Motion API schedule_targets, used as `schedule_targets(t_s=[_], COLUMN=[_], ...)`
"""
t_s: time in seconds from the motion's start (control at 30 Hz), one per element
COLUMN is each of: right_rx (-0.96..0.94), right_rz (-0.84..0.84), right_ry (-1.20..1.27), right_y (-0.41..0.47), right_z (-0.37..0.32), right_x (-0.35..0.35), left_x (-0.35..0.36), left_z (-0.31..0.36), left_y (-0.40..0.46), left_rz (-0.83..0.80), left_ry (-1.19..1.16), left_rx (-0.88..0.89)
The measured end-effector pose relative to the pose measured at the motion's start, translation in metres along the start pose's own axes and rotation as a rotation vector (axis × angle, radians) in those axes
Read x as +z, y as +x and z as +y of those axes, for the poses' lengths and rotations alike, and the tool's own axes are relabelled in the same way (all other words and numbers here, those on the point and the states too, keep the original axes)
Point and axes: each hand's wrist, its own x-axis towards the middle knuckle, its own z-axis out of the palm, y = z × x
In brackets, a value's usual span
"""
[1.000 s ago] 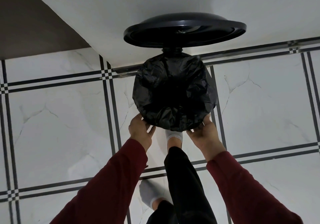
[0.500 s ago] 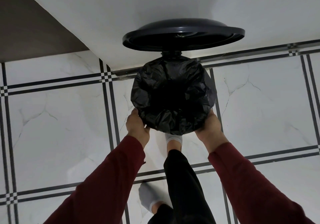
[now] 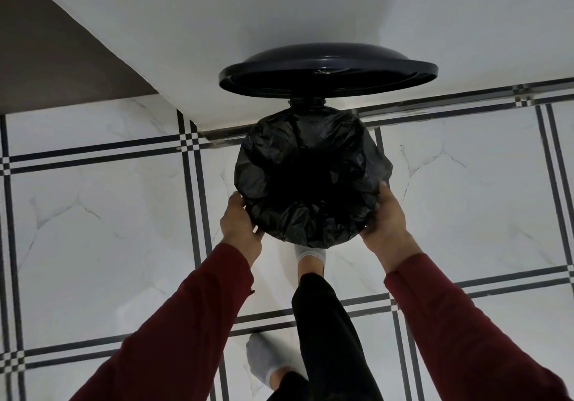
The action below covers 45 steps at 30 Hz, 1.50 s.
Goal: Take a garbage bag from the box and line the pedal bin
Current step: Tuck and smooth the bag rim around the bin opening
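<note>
Garbage bag, black and crinkled, is draped over the rim of the pedal bin, whose lid is raised against the wall. Its lower edge is gripped by the left hand and right hand, fingers curled underneath.

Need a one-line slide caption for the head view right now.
Both hands, left hand and right hand, press the black garbage bag around the pedal bin's rim, lid up.

Both hands hold the bag over the bin's rim.
</note>
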Motion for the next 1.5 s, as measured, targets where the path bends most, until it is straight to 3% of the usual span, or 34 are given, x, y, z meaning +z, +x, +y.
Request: schedule_targets(t_s=[0.3,0.6,0.7,0.8,0.97,1.13,1.33,1.5], right_rx=[-0.009,0.048,0.048,0.031,-0.011,-0.080,-0.029,-0.012], right_rz=[0.135,-0.118,-0.054,0.059,0.186,0.128,-0.002,0.105], right_ry=[-0.042,0.026,0.050,0.084,0.055,0.008,-0.031,0.013], right_y=[0.006,0.001,0.002,0.004,0.003,0.002,-0.005,-0.012], right_z=[-0.003,-0.015,-0.013,-0.008,-0.008,-0.014,-0.017,-0.017], right_x=[0.005,0.015,0.020,0.020,0.017,0.017,0.026,0.025], left_x=[0.002,0.007,0.002,0.002,0.008,0.011,0.016,0.018], left_z=[0.009,0.012,0.014,0.015,0.020,0.021,0.024,0.023], left_y=[0.008,0.006,0.005,0.004,0.010,0.011,0.005,0.004], left_rz=[-0.017,-0.039,-0.076,-0.088,0.030,0.065,0.039,0.025], left_ry=[0.118,-0.034,-0.119,-0.018,0.061,0.112,0.045,0.031], left_rx=[0.048,-0.002,-0.033,-0.002,0.028,0.035,0.023,0.018])
